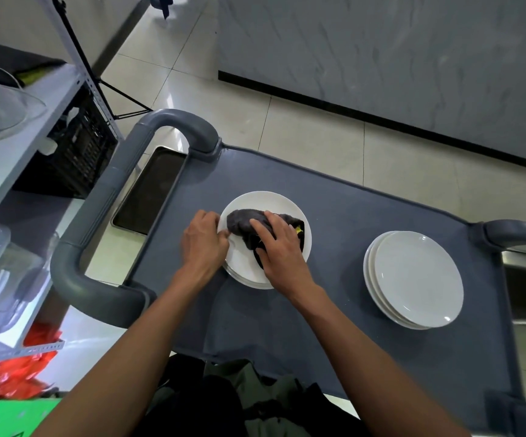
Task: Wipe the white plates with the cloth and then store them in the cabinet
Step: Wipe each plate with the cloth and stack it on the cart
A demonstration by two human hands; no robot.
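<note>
A short stack of white plates point(268, 201) lies on the grey cart top point(343, 222), left of centre. A dark grey cloth point(242, 220) is bunched on the top plate. My right hand point(279, 244) lies on the cloth and presses it onto the plate, fingers spread over it. My left hand point(203, 239) holds the top plate's left rim, thumb on the upper face and fingers curled at the edge. A second stack of white plates point(416, 279) sits to the right, untouched.
The cart has thick grey handles at the left point(97, 200) and right point(520, 231). A white shelf rack point(25, 134) with clear containers stands at the left. A marble-look cabinet front point(413, 58) runs along the far side across tiled floor.
</note>
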